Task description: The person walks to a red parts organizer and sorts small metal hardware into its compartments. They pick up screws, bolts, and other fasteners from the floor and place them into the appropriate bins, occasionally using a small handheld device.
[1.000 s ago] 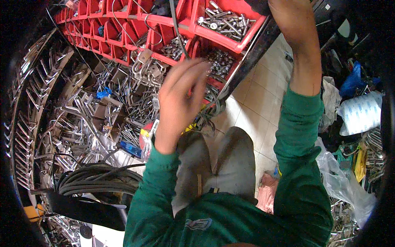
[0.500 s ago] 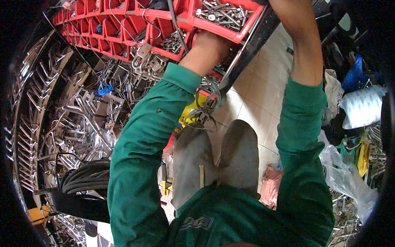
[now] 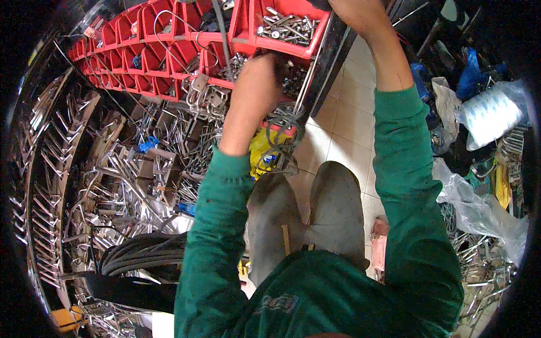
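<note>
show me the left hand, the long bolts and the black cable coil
Left hand [image 3: 259,80], head view: middle of the blurred hand
Long bolts [image 3: 287,28], head view: middle of the pile
Black cable coil [image 3: 143,259], head view: its strands

**Bins [image 3: 280,48] ahead, metal parts [image 3: 132,188] left, wrapped bundle [image 3: 490,117] right**

Bolts [image 3: 288,29] lie in the large bin at the right end of the rows; the left hand [image 3: 258,81] is just on that bin's near side. The right hand [image 3: 360,14] is to the right of the bins, at the view's upper edge. The metal parts spread left of the legs [image 3: 335,194] — a cable coil [image 3: 143,256] sits beside the left sleeve [image 3: 214,225]. Tiled floor [image 3: 355,110] runs between bins and right arm. Beyond that arm, a plastic sheet [image 3: 479,208] lies nearer the person than the bundle.
</note>
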### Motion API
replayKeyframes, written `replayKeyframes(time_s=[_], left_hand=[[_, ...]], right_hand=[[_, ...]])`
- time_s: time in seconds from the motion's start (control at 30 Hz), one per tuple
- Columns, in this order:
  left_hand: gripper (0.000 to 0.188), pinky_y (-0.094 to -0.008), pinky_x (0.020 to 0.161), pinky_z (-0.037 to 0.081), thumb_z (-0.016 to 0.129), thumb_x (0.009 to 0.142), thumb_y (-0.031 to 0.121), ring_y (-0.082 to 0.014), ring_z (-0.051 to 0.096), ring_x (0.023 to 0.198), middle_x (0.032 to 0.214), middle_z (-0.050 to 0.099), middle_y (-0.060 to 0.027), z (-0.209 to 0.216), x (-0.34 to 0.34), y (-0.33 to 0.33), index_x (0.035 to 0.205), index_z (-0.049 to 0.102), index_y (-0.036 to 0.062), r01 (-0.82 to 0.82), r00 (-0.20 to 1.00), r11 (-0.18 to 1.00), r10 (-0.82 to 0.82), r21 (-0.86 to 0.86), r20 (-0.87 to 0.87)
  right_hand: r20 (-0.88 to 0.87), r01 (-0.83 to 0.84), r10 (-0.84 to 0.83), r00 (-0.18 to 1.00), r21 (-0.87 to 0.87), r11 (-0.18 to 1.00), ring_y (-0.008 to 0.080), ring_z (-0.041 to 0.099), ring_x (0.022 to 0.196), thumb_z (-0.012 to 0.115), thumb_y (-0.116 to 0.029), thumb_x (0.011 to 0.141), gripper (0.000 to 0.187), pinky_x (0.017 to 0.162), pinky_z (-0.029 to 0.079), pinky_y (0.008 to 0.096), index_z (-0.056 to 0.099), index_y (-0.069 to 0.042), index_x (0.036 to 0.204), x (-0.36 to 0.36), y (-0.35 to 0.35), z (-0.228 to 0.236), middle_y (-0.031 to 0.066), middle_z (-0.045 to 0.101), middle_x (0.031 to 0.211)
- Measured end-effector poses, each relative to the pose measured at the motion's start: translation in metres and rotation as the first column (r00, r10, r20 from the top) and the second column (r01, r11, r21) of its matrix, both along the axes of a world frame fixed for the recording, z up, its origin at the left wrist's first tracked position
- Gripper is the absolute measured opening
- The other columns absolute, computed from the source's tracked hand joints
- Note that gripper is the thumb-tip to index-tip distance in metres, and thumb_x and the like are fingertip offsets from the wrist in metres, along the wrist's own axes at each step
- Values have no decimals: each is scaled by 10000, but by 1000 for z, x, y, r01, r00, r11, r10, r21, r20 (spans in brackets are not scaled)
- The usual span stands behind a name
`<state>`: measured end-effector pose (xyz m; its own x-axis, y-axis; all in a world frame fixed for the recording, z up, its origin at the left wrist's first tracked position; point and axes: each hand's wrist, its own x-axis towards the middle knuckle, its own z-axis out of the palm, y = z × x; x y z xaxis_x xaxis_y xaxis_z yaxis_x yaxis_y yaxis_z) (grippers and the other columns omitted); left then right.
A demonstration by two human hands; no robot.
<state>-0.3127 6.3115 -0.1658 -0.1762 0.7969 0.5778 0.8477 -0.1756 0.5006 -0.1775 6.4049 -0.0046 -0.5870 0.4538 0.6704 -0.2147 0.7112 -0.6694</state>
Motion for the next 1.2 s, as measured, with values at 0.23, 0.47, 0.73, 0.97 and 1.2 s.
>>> replayKeyframes(time_s=[0.23,0.47,0.73,0.97,1.2], left_hand=[[162,-302,699,530,759,896,45,-162,671,732,939,742,-128,9,7,-72,1047,747,-8,-105,966,887,-16,450,259],[239,-265,691,517,798,841,-40,-134,647,723,981,741,-99,-5,11,-86,1049,689,4,-117,968,809,-37,577,247],[306,-361,715,557,800,779,-63,-266,679,849,1028,706,-113,-42,16,-133,1055,720,41,48,982,823,-141,566,123],[274,-353,598,491,852,756,175,-242,644,703,883,670,-87,-73,22,-133,956,703,61,90,971,876,-183,474,154],[389,-422,616,461,653,948,430,-292,624,685,820,658,-119,-94,25,-116,942,644,40,31,920,875,-214,484,328]], right_hand=[[-130,64,-39,991,191,979,103,623,825,665,-73,1003,171,764,539,277,571,-64,1145,-3,-1,-2,14,637,912],[-343,326,-165,925,490,808,149,661,769,773,-161,925,217,763,535,310,659,-45,1068,15,-80,-42,59,694,869],[283,82,-254,925,502,861,255,677,787,869,-161,811,285,850,513,369,654,-102,988,39,-136,-92,52,734,906],[313,15,-18,949,13,1000,264,715,837,821,16,837,279,779,564,369,603,-21,1007,54,-145,-140,168,721,935],[268,-76,100,958,-98,992,240,712,878,818,-3,865,345,780,567,368,530,-39,1051,68,-129,-164,193,710,933]])
